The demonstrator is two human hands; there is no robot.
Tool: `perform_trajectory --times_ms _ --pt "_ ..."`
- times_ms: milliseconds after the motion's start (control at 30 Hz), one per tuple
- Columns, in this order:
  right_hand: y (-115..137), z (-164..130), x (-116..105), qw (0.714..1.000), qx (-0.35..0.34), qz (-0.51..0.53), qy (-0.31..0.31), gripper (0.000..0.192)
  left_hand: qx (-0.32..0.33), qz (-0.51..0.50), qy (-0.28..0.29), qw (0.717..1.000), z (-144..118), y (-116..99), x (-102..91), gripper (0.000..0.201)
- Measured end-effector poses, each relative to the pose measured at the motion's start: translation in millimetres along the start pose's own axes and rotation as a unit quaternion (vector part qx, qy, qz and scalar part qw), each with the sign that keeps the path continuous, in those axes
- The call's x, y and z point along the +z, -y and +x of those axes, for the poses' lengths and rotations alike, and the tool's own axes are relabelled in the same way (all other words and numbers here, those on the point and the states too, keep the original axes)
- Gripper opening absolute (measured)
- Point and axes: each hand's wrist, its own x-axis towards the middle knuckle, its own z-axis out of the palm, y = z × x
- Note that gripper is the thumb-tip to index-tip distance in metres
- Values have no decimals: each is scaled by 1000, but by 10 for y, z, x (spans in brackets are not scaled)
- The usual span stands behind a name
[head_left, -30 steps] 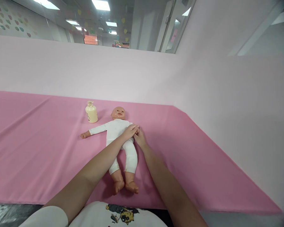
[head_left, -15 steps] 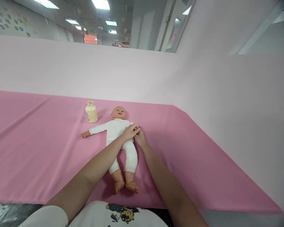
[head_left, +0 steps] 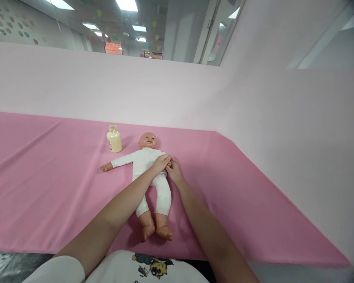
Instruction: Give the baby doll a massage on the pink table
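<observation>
Your left hand (head_left: 161,163) and right hand (head_left: 173,170) meet at the far arm of a plastic baby doll in a white cloth bodysuit (head_left: 149,173), which lies face-up, head away from you, near the middle of the surface draped in pink cloth (head_left: 47,188). Your left forearm crosses over the doll's torso and your left fingers (head_left: 165,158) lie curled over that arm; your right fingers close on its hand from the side, though how firmly cannot be told. The doll's other arm stretches out toward a small cream-coloured plastic lotion bottle (head_left: 114,139) standing upright just beside its head. The risks, as a judgement: a tug on the held arm could drag the light doll across the cloth and rumple it, and a swing of the free arm or your left elbow could tip the bottle. Twisting the small limb hard could strain its shoulder joint.
</observation>
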Motion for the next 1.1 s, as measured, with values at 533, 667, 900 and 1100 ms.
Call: perform_trajectory --times_ms 533,667,900,1100 --pt "-166 14 16 992 -50 -112 17 49 -58 -30 -45 997 40 -31 15 28" --pt "-143 10 21 991 -46 -121 25 49 -56 -57 -41 996 48 -29 11 29" --pt "-38 -13 1 992 -44 -109 40 44 -87 -114 -46 989 43 -5 -13 34" --pt "-10 -22 -1 992 -41 -111 38 30 -108 -197 -56 973 27 6 -28 34"
